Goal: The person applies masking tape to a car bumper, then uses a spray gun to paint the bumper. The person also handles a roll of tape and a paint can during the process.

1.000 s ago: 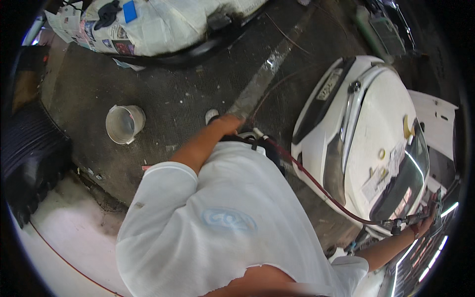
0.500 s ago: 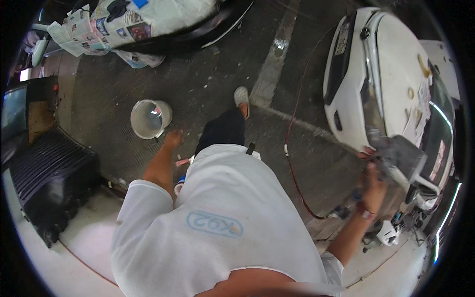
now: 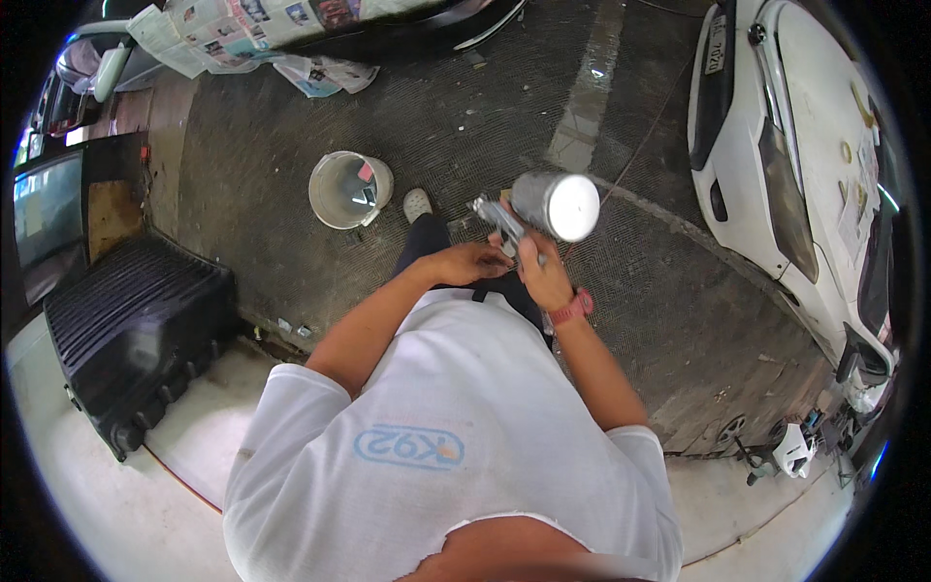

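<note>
In front of my waist, my right hand (image 3: 539, 264) is closed around the handle of a metal spray gun (image 3: 506, 225). A grey cup with a bright white round end (image 3: 574, 209) is attached to the gun and tilted to the right. My left hand (image 3: 472, 262) is at the lower end of the gun's handle, its fingers curled and pressed together. What those fingers pinch is too small and dark to make out. Ahead and to the left, a whitish bucket (image 3: 383, 202) stands on the floor with a pink piece (image 3: 366, 172) inside.
On the right stands a white car (image 3: 824, 126) with tape rolls and papers on it. A dark vehicle part under newspaper (image 3: 233, 34) is at the far left. Nearer on the left lies a ribbed black plastic part (image 3: 136, 310). White and dark parts (image 3: 790, 451) lie at the lower right.
My right hand has swung the spray gun from the white car's corner to my waist. My left hand has come in from beside the bucket to meet it. The pink piece now shows inside the bucket.
</note>
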